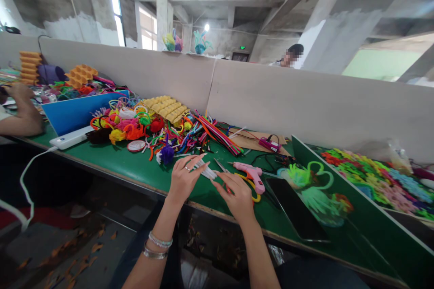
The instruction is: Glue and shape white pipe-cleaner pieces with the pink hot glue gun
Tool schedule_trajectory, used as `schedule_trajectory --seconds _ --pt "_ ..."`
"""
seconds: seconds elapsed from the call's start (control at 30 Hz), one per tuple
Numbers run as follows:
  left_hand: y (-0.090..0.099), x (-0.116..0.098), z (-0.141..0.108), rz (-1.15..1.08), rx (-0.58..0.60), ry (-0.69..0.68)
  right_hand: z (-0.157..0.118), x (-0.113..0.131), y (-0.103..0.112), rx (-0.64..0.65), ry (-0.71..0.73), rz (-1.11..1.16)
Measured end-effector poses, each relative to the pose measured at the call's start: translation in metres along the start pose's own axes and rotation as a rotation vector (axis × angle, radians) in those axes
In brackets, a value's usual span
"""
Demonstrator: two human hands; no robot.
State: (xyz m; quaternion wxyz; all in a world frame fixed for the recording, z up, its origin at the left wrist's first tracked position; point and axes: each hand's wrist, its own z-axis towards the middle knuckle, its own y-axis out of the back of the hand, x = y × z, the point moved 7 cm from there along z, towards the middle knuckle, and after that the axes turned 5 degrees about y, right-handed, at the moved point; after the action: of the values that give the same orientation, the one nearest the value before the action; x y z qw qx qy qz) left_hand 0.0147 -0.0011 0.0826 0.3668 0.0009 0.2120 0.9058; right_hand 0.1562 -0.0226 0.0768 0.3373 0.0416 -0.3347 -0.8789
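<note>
- Location: white bundle of slim strands, above the front part of the green table, between left hand and right hand.
- Long axis: slanting from beneath the left fingers, farther out, down toward the right fingertips; running across the gap between both hands.
- Nearer hand: left, overlapping the far end of the white bundle; right at the opposite end, by the fingertips only.
- Direction from right palm: leftward and slightly farther out. Direction from left palm: rightward, nearly level.
- Left-hand state: partly closed, with long, lightly bent fingers; apparently gripping the white bundle between fingers and thumb.
- Right-hand state: half open, with thumb and forefinger parted near the bundle's lower end. Cannot tell whether pinching, touching or just short of contact.
- Just beyond the right fingertips: pointed metal tool, partly hidden behind the right hand.
- To the right of the right hand: pink glue gun, nozzle toward the left; yellow handle just below; black phone farther right.
- Beyond both hands: bundled colored stems, well apart from the white bundle.
</note>
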Motion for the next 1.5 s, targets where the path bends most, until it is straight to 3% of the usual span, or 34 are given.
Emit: schedule_trajectory --seconds 0.13,0.23,0.33,0.43,0.57,0.73,0.9,1.03,1.17,1.3,1.4,1.5 --pt "-0.007 0.013 0.0 0.023 0.092 0.091 0.0 -0.007 -0.002 0.036 -0.066 -0.086" --pt "-0.015 0.029 -0.003 0.051 0.19 0.214 -0.001 -0.012 -0.015 0.158 -0.103 -0.138" --pt "-0.022 0.05 -0.011 0.068 0.324 0.454 -0.005 -0.012 -0.032 0.292 -0.089 -0.147" --pt "-0.025 0.065 -0.021 -0.061 0.458 0.714 -0.008 -0.012 -0.042 0.348 -0.085 -0.144" --pt "-0.03 0.069 -0.028 -0.221 0.578 0.867 -0.01 -0.014 -0.046 0.355 -0.095 -0.136" --pt "-0.035 0.078 -0.035 -0.027 0.574 0.866 -0.01 -0.017 -0.045 0.302 -0.087 -0.152" --pt "-0.033 0.065 -0.026 0.156 0.396 0.57 -0.01 -0.019 -0.043 0.245 -0.104 -0.153" --pt "-0.026 0.056 -0.018 0.167 0.274 0.496 -0.01 -0.026 -0.037 0.166 -0.186 -0.106" --pt "-0.032 0.05 -0.015 -0.128 0.276 0.575 -0.014 -0.04 -0.03 0.034 -0.399 0.184" --pt "-0.052 0.043 -0.021 -0.625 0.327 0.788 -0.018 -0.048 -0.034 -0.048 -0.619 0.545" --pt "-0.064 0.029 -0.021 -0.955 0.352 0.856 -0.017 -0.047 -0.036 -0.068 -0.675 0.708" --pt "-0.067 0.022 -0.019 -1.094 0.341 0.898 -0.015 -0.042 -0.04 -0.01 -0.661 0.765"
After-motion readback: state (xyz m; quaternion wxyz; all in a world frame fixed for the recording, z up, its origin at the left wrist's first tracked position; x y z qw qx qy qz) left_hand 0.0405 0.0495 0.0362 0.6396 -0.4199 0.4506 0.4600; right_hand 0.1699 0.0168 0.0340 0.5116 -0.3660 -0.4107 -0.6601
